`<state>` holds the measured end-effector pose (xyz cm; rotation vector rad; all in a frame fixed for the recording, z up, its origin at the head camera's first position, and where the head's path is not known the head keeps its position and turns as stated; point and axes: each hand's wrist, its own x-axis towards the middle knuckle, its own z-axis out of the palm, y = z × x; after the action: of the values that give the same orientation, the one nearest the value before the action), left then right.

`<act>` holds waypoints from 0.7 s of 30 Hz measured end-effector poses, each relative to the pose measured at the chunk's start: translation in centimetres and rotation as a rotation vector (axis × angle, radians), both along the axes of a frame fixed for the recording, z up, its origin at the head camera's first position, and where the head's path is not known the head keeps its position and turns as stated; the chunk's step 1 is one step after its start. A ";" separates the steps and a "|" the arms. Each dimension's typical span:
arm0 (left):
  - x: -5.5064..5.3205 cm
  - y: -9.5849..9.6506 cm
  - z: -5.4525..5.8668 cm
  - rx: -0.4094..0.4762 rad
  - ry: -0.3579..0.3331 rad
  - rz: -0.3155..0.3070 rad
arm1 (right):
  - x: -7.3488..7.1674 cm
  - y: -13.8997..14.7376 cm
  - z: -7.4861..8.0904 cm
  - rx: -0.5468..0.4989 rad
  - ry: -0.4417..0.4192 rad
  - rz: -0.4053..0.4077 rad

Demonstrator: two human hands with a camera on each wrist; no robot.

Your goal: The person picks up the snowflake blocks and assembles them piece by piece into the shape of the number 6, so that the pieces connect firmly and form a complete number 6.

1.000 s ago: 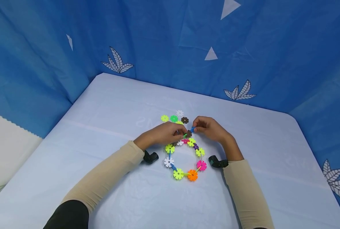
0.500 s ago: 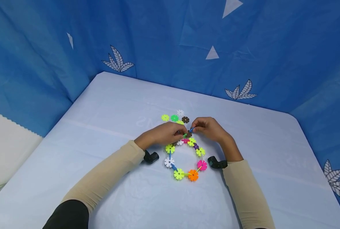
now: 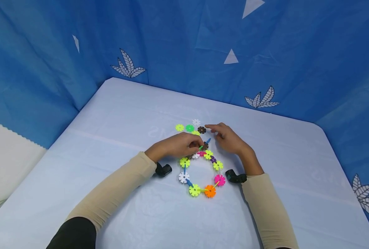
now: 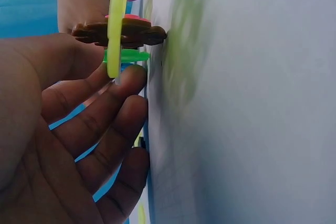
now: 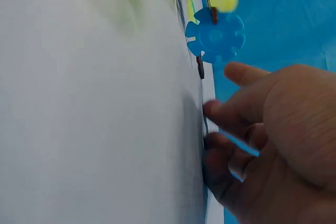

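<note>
A ring of slotted plastic snowflake discs in several colours lies on the table, with a yellow-green disc (image 3: 195, 190) and an orange disc (image 3: 210, 191) at its near side. At the ring's far side my left hand (image 3: 182, 144) pinches a green disc (image 4: 131, 55), partly hidden by the fingers. Joined beside it is a brown disc (image 4: 142, 33), and a blue disc (image 5: 216, 35) stands on edge in the brown one. My right hand (image 3: 228, 139) holds nothing; its index finger stretches toward a loose brown disc (image 3: 201, 130), apart from the blue disc.
Beyond the ring lie more loose discs: a yellow one (image 3: 179, 128), a green one (image 3: 189, 128) and a white one (image 3: 196, 122). Black wrist cameras, left (image 3: 163, 170) and right (image 3: 235, 176), sit close to the ring. A blue curtain (image 3: 184, 52) hangs behind the white table (image 3: 125, 114).
My right hand has let go of the blue disc, which stays in the brown one. Its index finger has straightened and moved away toward the loose discs. The left hand keeps its place.
</note>
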<state>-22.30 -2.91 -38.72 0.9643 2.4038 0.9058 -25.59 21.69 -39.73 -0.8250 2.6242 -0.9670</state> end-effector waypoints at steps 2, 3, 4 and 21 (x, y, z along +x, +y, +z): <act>0.0 -0.1 0.0 0.005 0.000 -0.001 | -0.1 -0.2 -0.1 0.055 0.017 0.000; 0.1 -0.1 0.0 0.007 0.000 0.000 | -0.1 -0.3 -0.1 0.080 0.012 -0.002; 0.1 -0.1 0.0 0.009 0.002 -0.001 | 0.0 -0.4 -0.1 0.102 0.003 -0.003; 0.1 -0.1 0.2 -0.013 -0.003 0.006 | 0.0 -0.4 0.2 0.129 -0.019 -0.130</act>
<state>-22.16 -3.02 -38.57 0.9511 2.4081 0.8923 -25.55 21.30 -39.50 -0.6189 2.7184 -0.8213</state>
